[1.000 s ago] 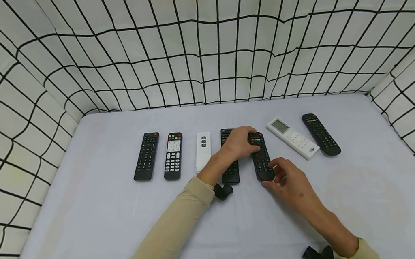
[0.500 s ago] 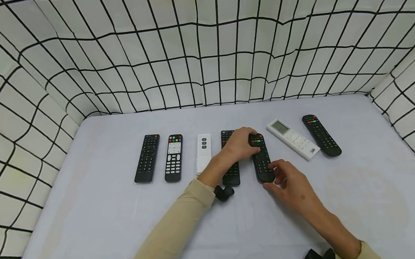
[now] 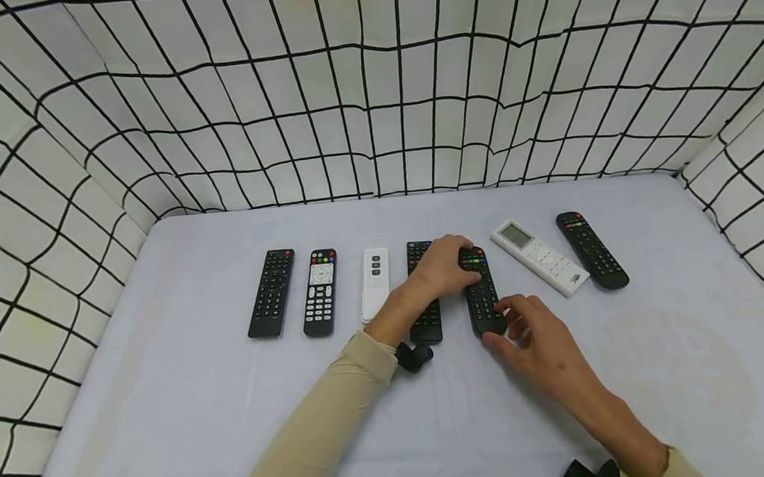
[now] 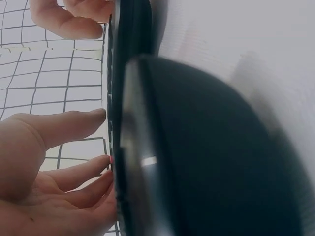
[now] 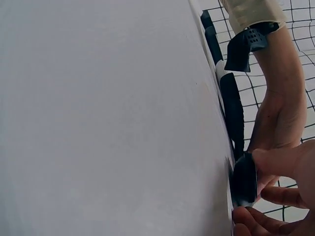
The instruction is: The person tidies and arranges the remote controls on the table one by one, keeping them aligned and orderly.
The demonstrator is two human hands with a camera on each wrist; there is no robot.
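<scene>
A black remote control (image 3: 483, 301) with coloured buttons near its far end lies on the white-covered table. My left hand (image 3: 440, 267) holds its far end between thumb and fingers. At the near end, my right hand (image 3: 540, 342) pinches the same remote control, thumb at the bottom edge and fingers along the right side. The right wrist view shows the remote control's end (image 5: 245, 181) between that thumb and the fingertips. Another black remote control (image 3: 425, 323) lies partly hidden under my left wrist. A dark rounded shape (image 4: 211, 147) fills much of the left wrist view.
Left of the hands lie a white remote control (image 3: 375, 280), a black one with a white panel (image 3: 320, 294) and a plain black one (image 3: 272, 293). To the right are a white remote control with a screen (image 3: 540, 257) and a black one (image 3: 592, 250). Black-gridded walls (image 3: 387, 129) enclose the table.
The head view has shifted very slightly, so everything sits a few pixels lower. Both hands keep their places on the black remote control, and the other remote controls have not moved.
</scene>
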